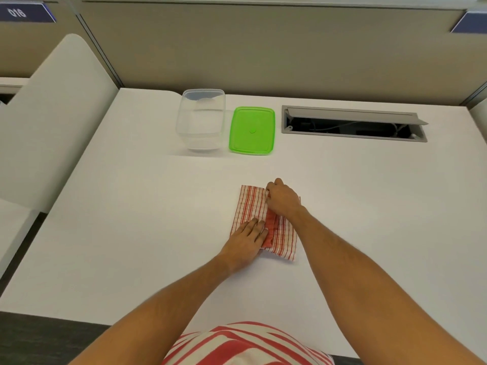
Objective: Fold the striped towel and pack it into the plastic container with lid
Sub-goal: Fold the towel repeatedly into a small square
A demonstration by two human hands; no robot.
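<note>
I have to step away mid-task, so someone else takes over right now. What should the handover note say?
Left hand: flat, pressing the near part of the towel.
Right hand: curled, gripping the towel's far edge at the fold.
Towel: partly folded into a narrow strip, mid-table.
Container: open, empty, at the far side. Lid: flat on the table just right of it.
Done: first folds.
Left: finish folding, put the towel in the container, fit the lid.

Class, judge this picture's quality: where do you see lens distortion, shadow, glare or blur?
Head view: the wide lens bows the white desk's edges; light is soft and even, with a faint shadow before the clear plastic container; the green lid shows mild sheen; the red-striped towel stays sharp.
</note>
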